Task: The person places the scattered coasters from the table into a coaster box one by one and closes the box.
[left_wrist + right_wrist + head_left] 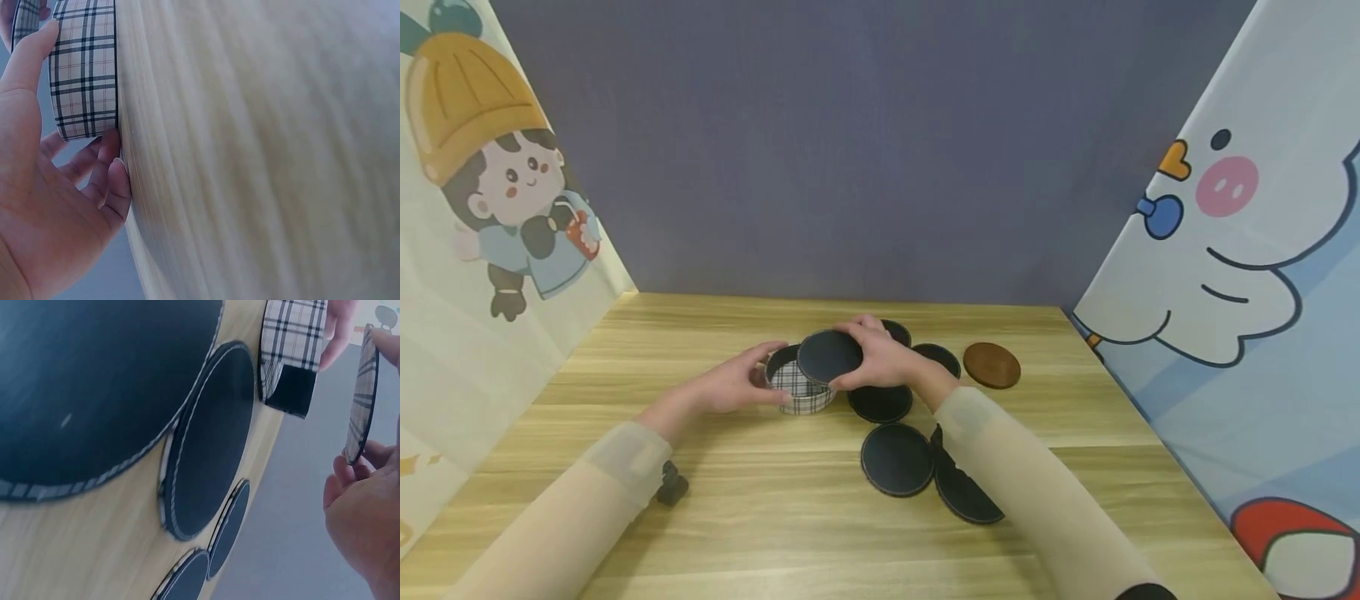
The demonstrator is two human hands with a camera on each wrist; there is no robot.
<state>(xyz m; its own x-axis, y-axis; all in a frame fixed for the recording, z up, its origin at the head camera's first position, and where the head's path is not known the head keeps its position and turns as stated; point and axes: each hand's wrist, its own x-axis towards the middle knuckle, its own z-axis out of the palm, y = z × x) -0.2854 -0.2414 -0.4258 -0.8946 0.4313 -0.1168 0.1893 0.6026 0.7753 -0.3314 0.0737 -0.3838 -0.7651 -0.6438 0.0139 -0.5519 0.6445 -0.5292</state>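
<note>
A round plaid holder stands on the wooden table. My left hand grips its left side; in the left wrist view the thumb and fingers curl against the plaid wall. My right hand holds a dark round coaster tilted over the holder's rim. In the right wrist view the coaster shows edge-on with a plaid underside, pinched by my fingers, beside the holder.
Several dark coasters lie on the table right of the holder. A brown coaster lies further right. A small dark object sits by my left sleeve. Cartoon curtains wall both sides.
</note>
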